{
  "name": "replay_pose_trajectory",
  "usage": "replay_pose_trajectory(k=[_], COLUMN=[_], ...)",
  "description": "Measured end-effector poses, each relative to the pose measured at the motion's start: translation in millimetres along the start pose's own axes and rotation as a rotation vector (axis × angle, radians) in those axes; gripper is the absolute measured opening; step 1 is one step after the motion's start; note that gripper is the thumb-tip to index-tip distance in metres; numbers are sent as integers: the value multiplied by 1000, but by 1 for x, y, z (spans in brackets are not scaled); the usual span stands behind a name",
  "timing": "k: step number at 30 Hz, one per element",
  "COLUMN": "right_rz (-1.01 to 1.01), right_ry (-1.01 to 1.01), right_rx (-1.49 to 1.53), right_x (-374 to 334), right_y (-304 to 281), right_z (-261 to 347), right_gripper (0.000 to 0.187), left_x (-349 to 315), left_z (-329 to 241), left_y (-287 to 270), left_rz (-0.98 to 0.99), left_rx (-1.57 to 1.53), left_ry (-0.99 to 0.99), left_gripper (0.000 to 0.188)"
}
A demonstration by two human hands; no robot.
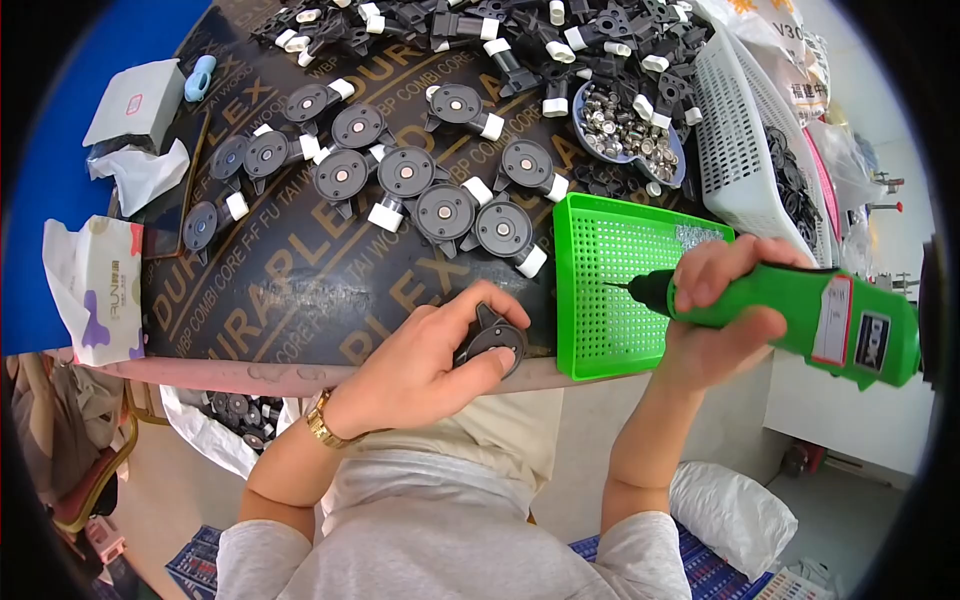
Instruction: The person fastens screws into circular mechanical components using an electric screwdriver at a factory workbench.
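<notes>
My left hand (415, 350) grips a black round plastic part (506, 343) at the table's near edge, with the thumb on its face. My right hand (712, 312) is wrapped round a green electric screwdriver (785, 305), raised over the right side of a green perforated tray (567, 300). The screwdriver's bit (617, 285) points left, above the tray and apart from the part. Small screws (700, 236) lie in the tray's far right corner. Beyond my left hand, several black round parts with white ends (407, 172) are spread over the dark table (290, 290).
A heap of black pieces with white caps (470, 28) covers the far side. Small metal pieces (625, 135) fill a blue bowl (579, 118). A white basket (730, 150) stands at right. A tissue pack (112, 290) and a white box (135, 100) are at left.
</notes>
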State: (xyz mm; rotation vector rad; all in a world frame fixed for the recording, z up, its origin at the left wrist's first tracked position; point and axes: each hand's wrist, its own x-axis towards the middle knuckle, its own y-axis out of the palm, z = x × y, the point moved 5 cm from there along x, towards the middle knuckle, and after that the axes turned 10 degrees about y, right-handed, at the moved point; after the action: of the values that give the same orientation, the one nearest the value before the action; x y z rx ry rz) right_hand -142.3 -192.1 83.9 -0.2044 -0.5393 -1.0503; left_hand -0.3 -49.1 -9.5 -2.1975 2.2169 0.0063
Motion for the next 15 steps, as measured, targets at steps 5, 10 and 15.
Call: replay_pose_trajectory(k=[5,10,15], right_rz=[-14,5,277], right_ry=[-39,-180,-167], right_rx=[-65,316,478], right_x=[4,-14,-37], right_y=[3,1,44], right_z=[4,46,63], right_gripper=[65,71,60], left_x=[-3,-2,-5], left_z=[-3,-3,-3], left_y=[9,9,8], left_rz=[36,34,15], left_rx=[-205,-229,-193], left_ry=[107,65,-3], left_gripper=[51,57,58])
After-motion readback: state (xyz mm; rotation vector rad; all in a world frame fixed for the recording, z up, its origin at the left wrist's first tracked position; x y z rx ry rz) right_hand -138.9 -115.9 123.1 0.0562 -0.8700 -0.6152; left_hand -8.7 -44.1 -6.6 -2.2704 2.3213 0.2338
